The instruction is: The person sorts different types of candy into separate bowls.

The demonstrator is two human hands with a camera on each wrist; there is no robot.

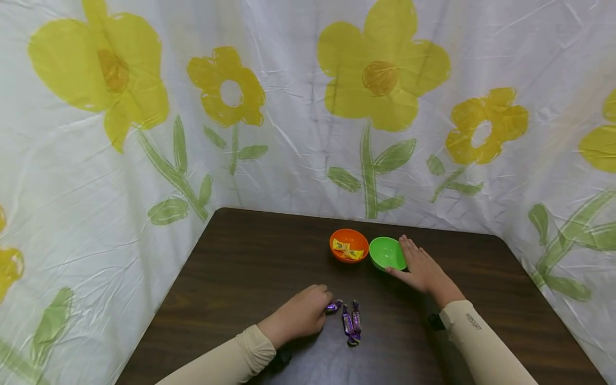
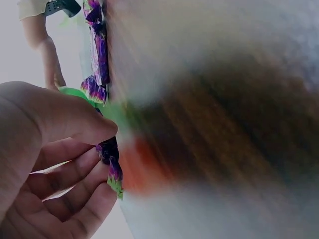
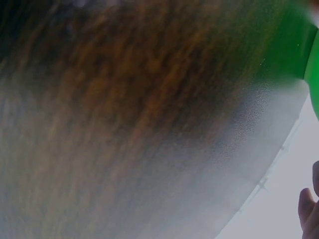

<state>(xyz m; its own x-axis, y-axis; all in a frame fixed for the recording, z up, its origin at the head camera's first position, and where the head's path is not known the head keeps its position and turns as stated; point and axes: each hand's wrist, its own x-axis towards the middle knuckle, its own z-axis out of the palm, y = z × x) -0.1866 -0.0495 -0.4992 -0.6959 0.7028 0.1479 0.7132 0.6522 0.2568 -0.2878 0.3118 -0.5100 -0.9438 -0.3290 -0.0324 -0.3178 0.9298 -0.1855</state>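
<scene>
Near the middle of the table, my left hand (image 1: 300, 313) pinches a purple-wrapped candy (image 1: 333, 307) between thumb and fingers. Its twisted end (image 2: 115, 174) pokes out below the thumb in the left wrist view. To the right of that hand, two more purple candies (image 1: 347, 322) lie side by side. My right hand (image 1: 423, 267) rests against the right side of a green bowl (image 1: 385, 251), thumb and straight fingers spread along the rim. Nothing shows inside this bowl. In the right wrist view only some fingertips (image 3: 308, 211) and part of the bowl appear.
An orange bowl (image 1: 347, 235) stands just left of the green one, with yellow-wrapped candies (image 1: 353, 254) in it. The dark wooden table (image 1: 240, 256) ends at a white curtain (image 1: 289, 176) printed with yellow flowers.
</scene>
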